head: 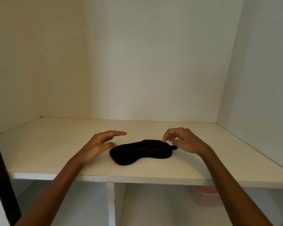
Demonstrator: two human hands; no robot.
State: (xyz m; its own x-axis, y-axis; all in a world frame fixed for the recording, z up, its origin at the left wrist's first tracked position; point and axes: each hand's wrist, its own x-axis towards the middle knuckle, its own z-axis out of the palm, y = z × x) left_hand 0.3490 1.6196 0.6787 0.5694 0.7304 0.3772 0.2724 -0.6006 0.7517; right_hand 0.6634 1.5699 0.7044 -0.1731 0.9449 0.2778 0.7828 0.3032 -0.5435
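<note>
A black fabric eye mask [140,151] lies flat on a white shelf [55,154] inside a white cabinet. My left hand [100,144] hovers at the mask's left end with its fingers straight and spread, holding nothing. My right hand [181,141] is at the mask's right end, fingers loosely curled downward, one fingertip touching or nearly touching the mask's upper right edge. A small black tab of the mask sticks out under my right hand.
The cabinet's white back wall [137,62] and side walls close in the shelf. Below the shelf a white divider [111,203] splits the lower space. A pink object [206,194] sits in the lower right compartment. A dark vertical edge [2,176] runs along the left.
</note>
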